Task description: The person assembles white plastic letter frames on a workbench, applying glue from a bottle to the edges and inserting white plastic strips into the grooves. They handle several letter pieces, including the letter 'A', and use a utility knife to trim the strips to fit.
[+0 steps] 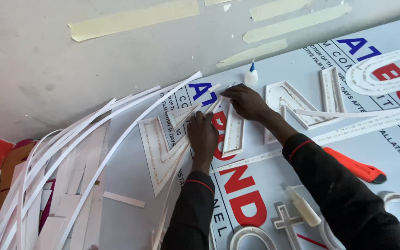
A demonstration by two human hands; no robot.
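Note:
A large white zigzag sign letter (159,155) with rows of small lights inside lies on a printed blue-white panel (274,185). My left hand (202,135) presses down on the letter's middle, fingers curled over its wall. At the letter's upper end, my right hand (246,103) pinches a thin white strip (216,103). Both arms wear black sleeves with a red cuff line.
A second lit letter (297,107) lies to the right, and a small glue bottle (251,76) stands above it. An orange utility knife (356,167), a cream bottle (304,207) and a cross-shaped piece (287,223) lie near my right arm. Several long white strips (61,185) are piled at left.

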